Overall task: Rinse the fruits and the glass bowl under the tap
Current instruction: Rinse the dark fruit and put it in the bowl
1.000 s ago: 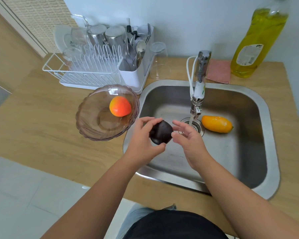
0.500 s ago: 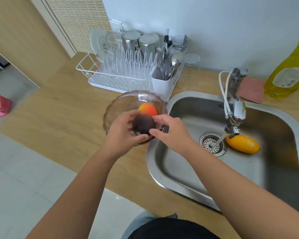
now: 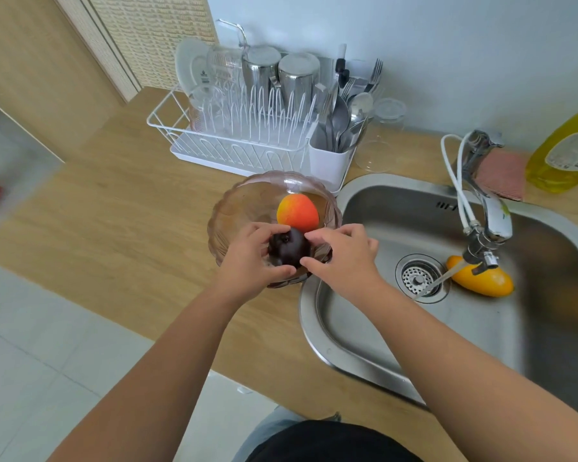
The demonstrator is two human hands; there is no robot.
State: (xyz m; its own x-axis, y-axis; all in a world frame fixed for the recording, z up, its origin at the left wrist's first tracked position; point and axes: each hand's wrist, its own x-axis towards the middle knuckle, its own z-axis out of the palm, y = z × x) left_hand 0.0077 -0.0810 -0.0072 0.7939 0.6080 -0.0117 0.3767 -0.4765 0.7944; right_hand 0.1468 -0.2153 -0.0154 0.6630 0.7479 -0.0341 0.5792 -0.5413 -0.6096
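The left hand (image 3: 247,258) and the right hand (image 3: 342,258) together hold a dark purple, round fruit (image 3: 288,247) over the near side of a tinted, scallop-edged glass bowl (image 3: 227,211). Both hands grip from opposite sides with curled fingers and thumbs pinching the fruit; the grip is narrow and closed on it. The two-sided hold probably serves to lower the fruit gently so it does not strike the glass.

The bowl stands on the wooden countertop (image 3: 114,211), just beside the left rim of the stainless steel sink (image 3: 364,348), which keeps the transfer path from the tap short. Inside the bowl, at its far side, lies a round orange-and-red fruit (image 3: 297,211), close to the dark fruit; whether they touch cannot be determined.

An oblong yellow fruit (image 3: 484,281) lies on the sink floor beside the drain strainer (image 3: 417,278), partly below the chrome tap (image 3: 481,235). Water runs from the tap onto the strainer. This fruit appears to be the one still to be rinsed.

Judged status: the dark fruit is being set into the bowl; the yellow fruit and the bowl itself remain.

Behind the bowl stands a white wire dish rack (image 3: 234,141) with cups and cutlery. A yellow detergent bottle (image 3: 564,155) stands at the far right.
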